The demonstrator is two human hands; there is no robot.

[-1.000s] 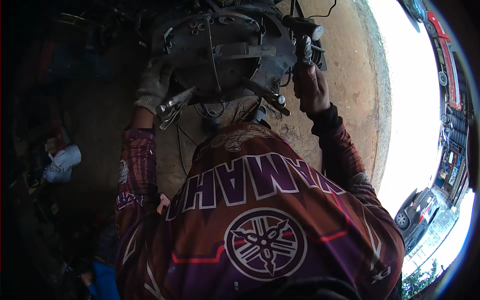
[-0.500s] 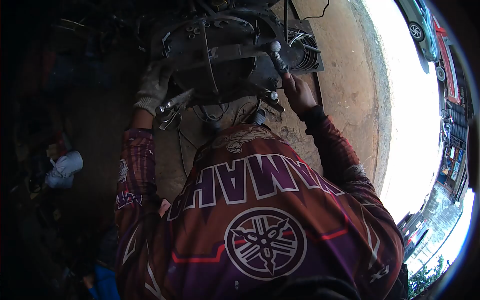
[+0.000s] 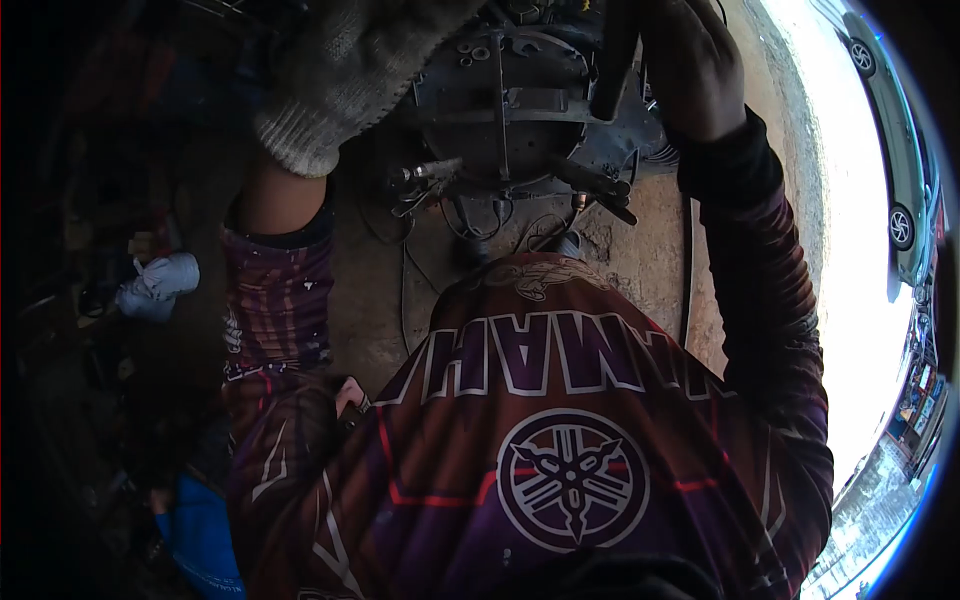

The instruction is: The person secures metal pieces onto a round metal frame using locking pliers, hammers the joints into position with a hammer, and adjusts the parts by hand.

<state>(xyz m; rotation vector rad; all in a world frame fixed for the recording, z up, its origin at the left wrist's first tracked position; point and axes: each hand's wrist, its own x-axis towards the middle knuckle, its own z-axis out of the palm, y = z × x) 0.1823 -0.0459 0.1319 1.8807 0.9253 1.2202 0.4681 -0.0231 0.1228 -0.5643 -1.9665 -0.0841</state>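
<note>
1. I log the left hand (image 3: 365, 70), gloved, raised at upper left, its wrist bent toward the centre. Fingertips run past the top edge of view; I cannot tell whether they grasp anything.
2. I read the right hand (image 3: 697, 68), bare, as curled around a dark handle (image 3: 615, 70), whose lower end points downward. The upper end is out of view.
3. Between and beyond both hands I find the round metal assembly (image 3: 545, 140), dark, set in front of the wearer's jersey (image 3: 560, 350). A thin rod (image 3: 502, 145) runs up its middle, crossing a flat strip (image 3: 538, 98).
4. Near its far edge I note small rings (image 3: 480, 52), with an open-ended wrench (image 3: 525, 42) just beside them.
5. Along the near edge I see two projecting metal pieces, one left (image 3: 428, 175), one right (image 3: 600, 185).
6. Below, I record cables (image 3: 405, 290) on the brown floor (image 3: 640, 245).
7. Far right, outdoors: a parked car (image 3: 885, 150).
</note>
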